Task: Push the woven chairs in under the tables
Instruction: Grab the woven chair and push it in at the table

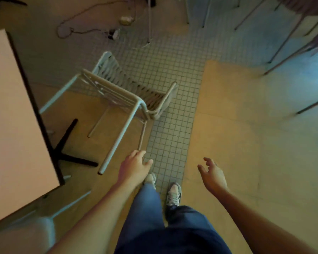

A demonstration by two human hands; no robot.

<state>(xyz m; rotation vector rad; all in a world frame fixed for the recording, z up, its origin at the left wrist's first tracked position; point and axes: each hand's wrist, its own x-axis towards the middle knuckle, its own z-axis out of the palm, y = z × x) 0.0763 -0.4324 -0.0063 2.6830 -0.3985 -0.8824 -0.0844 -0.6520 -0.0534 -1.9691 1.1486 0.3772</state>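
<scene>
A pale woven chair [125, 85] stands on the floor in the middle left, pulled out to the right of a light square table [13, 125] with a black cross base [70, 143]. The chair's backrest rail faces me and its seat points away. My left hand [134, 166] reaches forward, fingers apart, just below the chair's near legs and not touching them. Out to the right, over the floor, my right hand [213, 173] is open and holds nothing.
A strip of small white tiles [169, 136] runs between tan floor panels. Cables and a plug [112, 33] lie on the floor at the top. Thin dark legs of other furniture [290, 44] stand at the top right. Another pale chair leg [72, 204] shows at the bottom left.
</scene>
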